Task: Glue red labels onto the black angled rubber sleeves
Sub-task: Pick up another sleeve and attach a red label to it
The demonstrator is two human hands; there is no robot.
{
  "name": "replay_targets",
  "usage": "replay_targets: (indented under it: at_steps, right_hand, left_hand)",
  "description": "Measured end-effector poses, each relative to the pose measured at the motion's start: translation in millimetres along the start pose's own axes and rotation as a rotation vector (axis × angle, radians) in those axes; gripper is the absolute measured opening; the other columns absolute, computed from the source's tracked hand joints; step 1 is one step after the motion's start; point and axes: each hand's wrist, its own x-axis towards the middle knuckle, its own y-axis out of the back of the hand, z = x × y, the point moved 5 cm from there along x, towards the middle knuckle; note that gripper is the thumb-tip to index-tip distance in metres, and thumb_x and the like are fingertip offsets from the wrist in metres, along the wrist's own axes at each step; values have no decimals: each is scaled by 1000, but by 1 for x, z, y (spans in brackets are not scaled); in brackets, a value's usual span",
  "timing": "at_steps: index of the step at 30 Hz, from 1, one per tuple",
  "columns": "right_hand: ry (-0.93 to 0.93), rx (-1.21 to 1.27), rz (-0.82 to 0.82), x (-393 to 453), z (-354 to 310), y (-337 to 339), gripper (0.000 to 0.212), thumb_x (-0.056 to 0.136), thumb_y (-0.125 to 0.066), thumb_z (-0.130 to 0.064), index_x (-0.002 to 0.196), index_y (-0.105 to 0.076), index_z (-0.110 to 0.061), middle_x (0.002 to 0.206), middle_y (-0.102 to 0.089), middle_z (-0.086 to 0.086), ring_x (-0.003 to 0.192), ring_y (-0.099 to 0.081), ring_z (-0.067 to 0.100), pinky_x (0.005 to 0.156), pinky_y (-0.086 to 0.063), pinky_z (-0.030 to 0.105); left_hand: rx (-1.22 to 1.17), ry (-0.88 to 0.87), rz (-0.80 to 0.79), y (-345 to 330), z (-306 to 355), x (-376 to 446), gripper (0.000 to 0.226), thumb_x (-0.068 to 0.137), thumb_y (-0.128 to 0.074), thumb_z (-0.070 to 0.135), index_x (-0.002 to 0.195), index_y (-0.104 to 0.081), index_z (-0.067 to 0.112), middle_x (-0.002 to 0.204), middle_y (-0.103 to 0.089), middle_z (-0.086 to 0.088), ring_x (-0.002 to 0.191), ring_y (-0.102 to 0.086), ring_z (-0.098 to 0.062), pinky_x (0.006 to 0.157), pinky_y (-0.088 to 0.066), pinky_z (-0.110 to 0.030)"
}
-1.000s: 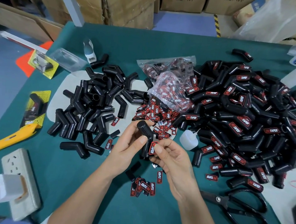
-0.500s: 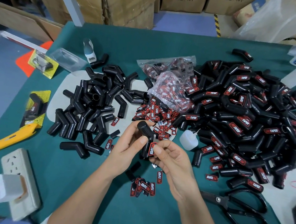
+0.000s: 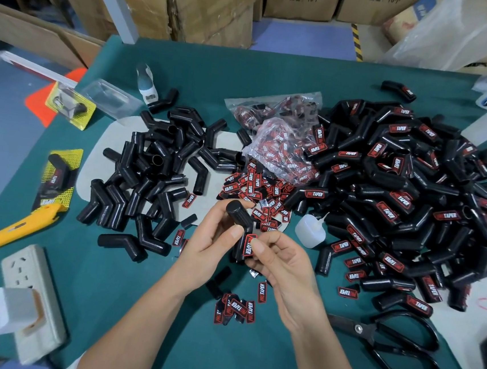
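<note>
A worker seats a red label (image 3: 249, 245) on a black angled rubber sleeve (image 3: 240, 224) held above the near middle of the green desk (image 3: 140, 317). The left hand (image 3: 213, 241) grips the sleeve, thumb on its bend. The right hand (image 3: 281, 261) pinches the label's lower limb, thumb flat on the label. Should the thumb lift before the glue takes, the label could slide askew or peel at a corner; glue squeezed past its edge could bond to the fingers.

Just below the hands lies a small cluster of loose labels (image 3: 238, 307), with black scissors (image 3: 393, 350) at near right. A dropped sleeve could land among them and pick up a stray label on wet glue.

Just right of the hands, a small glue bottle (image 3: 310, 231) lies tipped beside the scattered label heap (image 3: 258, 190); a leak could foul that stock.

Farther off, unlabelled sleeves (image 3: 154, 172) lie piled at left and finished, labelled sleeves (image 3: 408, 194) at right. A piece tossed into the wrong pile would confuse the count.
</note>
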Motion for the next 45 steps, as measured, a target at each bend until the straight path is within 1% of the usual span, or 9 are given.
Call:
replay_targets:
  at_steps: [2,6,11,19,22,26,37,42,45]
  right_hand:
    - [-1,-3,4,0,0,0,15,80,-82,-38,84,-76,-25,91,-73,3,86,-67,14,85,-57,29]
    - [-7,1,11,1,2,1,14,79,-82,-37,83,-76,-24,92,-73,5,87,-66,17,86,-57,31]
    - [-4,-3,20,1,1,0,15,79,-82,-37,83,-76,-25,92,-73,5,87,-67,16,86,-58,30]
    - [-1,-14,38,1,1,2,5,87,-76,-23,82,-76,-24,92,-73,7,87,-68,18,85,-59,30]
    - [1,-20,39,1,0,2,5,87,-78,-25,83,-76,-23,93,-74,9,88,-68,19,86,-59,31]
    - [9,-11,33,0,-1,1,13,80,-81,-36,83,-76,-24,92,-74,7,86,-70,17,85,-59,29]
    - [24,2,-3,-1,-1,1,15,83,-80,-37,85,-75,-23,93,-73,5,86,-67,14,89,-56,31]
    - [22,-16,4,-1,-1,1,14,83,-81,-38,83,-75,-24,93,-74,6,86,-68,15,89,-56,31]
    - [25,-27,11,-1,-1,1,15,83,-80,-38,83,-75,-24,91,-74,5,84,-68,14,87,-57,29]
  left_hand:
    - [2,2,-3,0,-1,0,34,104,-49,5,136,-53,15,121,-63,23,109,-57,1,99,-42,-15]
    - [4,7,-4,-1,0,0,33,103,-49,4,135,-53,14,117,-63,24,107,-57,3,97,-43,-14]
    - [-6,3,3,-1,5,0,33,103,-51,22,135,-53,17,114,-62,22,105,-57,1,96,-44,-14]
    - [-12,3,5,-1,4,0,34,102,-51,24,135,-53,16,120,-63,24,108,-57,1,98,-43,-14]
    - [-11,1,4,-1,4,0,33,103,-51,23,135,-53,17,118,-63,23,106,-57,1,97,-43,-14]
    - [-7,-6,6,-1,4,1,33,103,-51,23,136,-53,16,118,-62,22,108,-57,1,98,-43,-14]
    - [6,-14,27,1,3,1,33,104,-51,20,137,-54,20,128,-61,24,118,-57,1,102,-41,-14]
    - [20,-15,20,1,2,0,31,105,-52,12,136,-53,17,128,-61,26,115,-57,2,101,-42,-14]
    - [8,-19,24,0,3,0,31,104,-52,19,135,-53,18,126,-62,24,113,-58,1,100,-43,-15]
